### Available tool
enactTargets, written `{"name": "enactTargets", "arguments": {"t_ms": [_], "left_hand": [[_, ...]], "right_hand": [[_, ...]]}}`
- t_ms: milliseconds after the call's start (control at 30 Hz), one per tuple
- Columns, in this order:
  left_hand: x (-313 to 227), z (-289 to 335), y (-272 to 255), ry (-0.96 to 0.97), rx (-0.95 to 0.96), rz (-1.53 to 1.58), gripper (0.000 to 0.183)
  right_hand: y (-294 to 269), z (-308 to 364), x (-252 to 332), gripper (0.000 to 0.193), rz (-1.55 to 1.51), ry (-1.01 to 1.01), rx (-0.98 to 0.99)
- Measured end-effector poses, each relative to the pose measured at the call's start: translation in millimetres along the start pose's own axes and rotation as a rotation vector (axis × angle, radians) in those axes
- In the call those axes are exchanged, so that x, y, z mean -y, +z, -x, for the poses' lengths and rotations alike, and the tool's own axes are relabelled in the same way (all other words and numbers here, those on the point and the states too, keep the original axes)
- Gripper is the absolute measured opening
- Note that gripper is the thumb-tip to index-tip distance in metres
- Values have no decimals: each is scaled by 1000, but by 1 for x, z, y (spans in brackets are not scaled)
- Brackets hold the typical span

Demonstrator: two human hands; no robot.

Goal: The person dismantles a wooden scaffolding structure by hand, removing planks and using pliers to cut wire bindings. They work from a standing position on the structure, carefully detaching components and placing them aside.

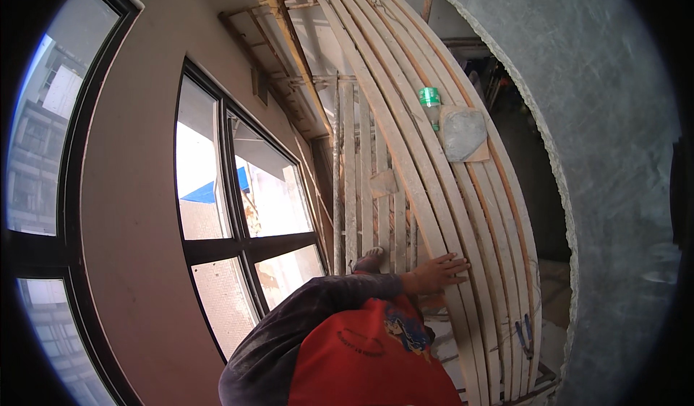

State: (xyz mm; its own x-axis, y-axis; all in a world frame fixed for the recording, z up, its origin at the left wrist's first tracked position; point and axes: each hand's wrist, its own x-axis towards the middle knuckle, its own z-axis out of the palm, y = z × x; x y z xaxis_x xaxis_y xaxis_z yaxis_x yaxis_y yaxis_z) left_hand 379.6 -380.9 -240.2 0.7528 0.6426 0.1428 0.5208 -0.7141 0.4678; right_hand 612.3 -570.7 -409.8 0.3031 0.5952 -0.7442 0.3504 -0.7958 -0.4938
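My left hand (437, 272), at the end of a dusty dark grey sleeve, rests with fingers apart on the near edge of a row of long wooden planks (419, 182). Nothing shows in its grip. Farther along the planks lies a clear plastic bottle (430, 104) with a green label. Beside it, a greyish rounded thing (464, 135) sits on a piece of brown board; its kind is unclear. Toward the near right end, a pair of pliers (525, 339) with dark blue handles lies on the planks. My right hand is out of view.
A lower slatted walkway (359, 167) runs on the left, with my foot (370, 259) on it and a small board scrap (383, 183). Dark-framed windows (249, 247) line the left wall. A rough-edged grey slab (614, 117) borders a dark gap on the right. A pole (293, 41) slants above.
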Motion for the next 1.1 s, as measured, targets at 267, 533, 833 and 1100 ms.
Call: {"name": "enactTargets", "arguments": {"t_ms": [267,533,833,1100], "left_hand": [[0,14,-33,-109,-151,371,43],[58,120,-28,-588,-139,444,33],[115,352,85,-1094,575,527,42],[145,315,100,-1396,458,774,42]], "right_hand": [[5,18,2,34,58,-48,1],[-29,82,5,32,476,-174,15],[-161,199,91,37,-23,-226,-333],[-282,102,75,76,-695,80,-1080]]}}
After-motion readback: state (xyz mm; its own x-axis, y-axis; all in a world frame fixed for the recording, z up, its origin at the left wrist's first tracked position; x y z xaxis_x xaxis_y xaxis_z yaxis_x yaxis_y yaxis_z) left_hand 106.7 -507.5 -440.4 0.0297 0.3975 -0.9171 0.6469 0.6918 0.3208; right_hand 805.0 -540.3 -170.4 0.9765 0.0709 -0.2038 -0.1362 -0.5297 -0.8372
